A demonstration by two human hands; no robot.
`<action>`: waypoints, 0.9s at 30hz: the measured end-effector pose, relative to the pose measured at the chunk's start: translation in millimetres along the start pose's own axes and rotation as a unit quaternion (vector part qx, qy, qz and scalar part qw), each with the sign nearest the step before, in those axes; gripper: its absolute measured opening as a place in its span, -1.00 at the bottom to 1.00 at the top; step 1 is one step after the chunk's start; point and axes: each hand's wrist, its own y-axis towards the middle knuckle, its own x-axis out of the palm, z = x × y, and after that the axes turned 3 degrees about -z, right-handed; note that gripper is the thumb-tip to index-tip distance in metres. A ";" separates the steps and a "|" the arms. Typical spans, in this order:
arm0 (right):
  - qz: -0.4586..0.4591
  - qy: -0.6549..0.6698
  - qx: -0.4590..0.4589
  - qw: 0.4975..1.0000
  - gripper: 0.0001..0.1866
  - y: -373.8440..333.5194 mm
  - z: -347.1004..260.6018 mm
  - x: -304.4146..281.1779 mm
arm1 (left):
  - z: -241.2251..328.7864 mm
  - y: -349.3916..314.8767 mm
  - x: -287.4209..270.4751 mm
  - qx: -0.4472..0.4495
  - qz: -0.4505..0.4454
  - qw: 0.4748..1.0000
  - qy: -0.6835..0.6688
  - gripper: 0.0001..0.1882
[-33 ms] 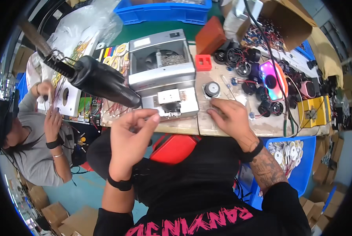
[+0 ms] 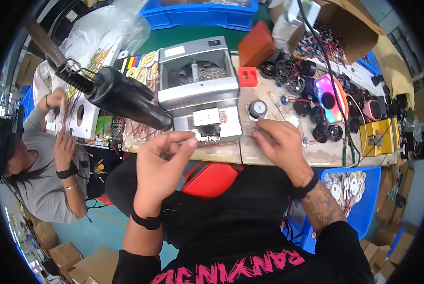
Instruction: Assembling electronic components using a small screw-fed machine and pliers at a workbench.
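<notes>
A silver screw feeder (image 2: 193,97) stands on the bench with small metal screws (image 2: 212,73) in its tray. My left hand (image 2: 160,165) is at the near left of the feeder's front block (image 2: 207,124), thumb and forefinger pinched together. Whatever lies between those fingertips is too small to name. My right hand (image 2: 285,146) rests by a small round speaker (image 2: 257,109) with a silver rim, its thumb and forefinger apart. The forefinger is close to the speaker's near edge; I cannot tell if they touch. A thick black cylindrical tool (image 2: 129,99) hangs at a slant left of the feeder.
To the right lie a red plastic block (image 2: 247,76), several black speakers with wires, a lit colourful speaker case (image 2: 329,99) and a yellow fixture (image 2: 380,137). Blue bins stand behind the bench (image 2: 198,15) and below right. At left, a co-worker (image 2: 46,161) handles wires.
The bench view has shifted slightly to the right and down. Both hands keep nearly the same pose and place.
</notes>
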 end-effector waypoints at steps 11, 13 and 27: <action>-0.043 0.118 0.087 0.988 -0.87 57.7 -79.3 0.0 | 1.8 8.2 7.2 0.014 0.010 0.997 0.077 -0.79; -0.051 0.110 0.086 0.989 -0.87 55.5 -80.3 -1.3 | 2.1 5.8 7.8 0.033 0.012 0.995 0.090 -0.78; -0.118 0.237 0.130 0.956 -0.81 61.7 -69.7 2.1 | 5.8 6.2 3.5 0.035 -0.005 0.994 0.104 -0.85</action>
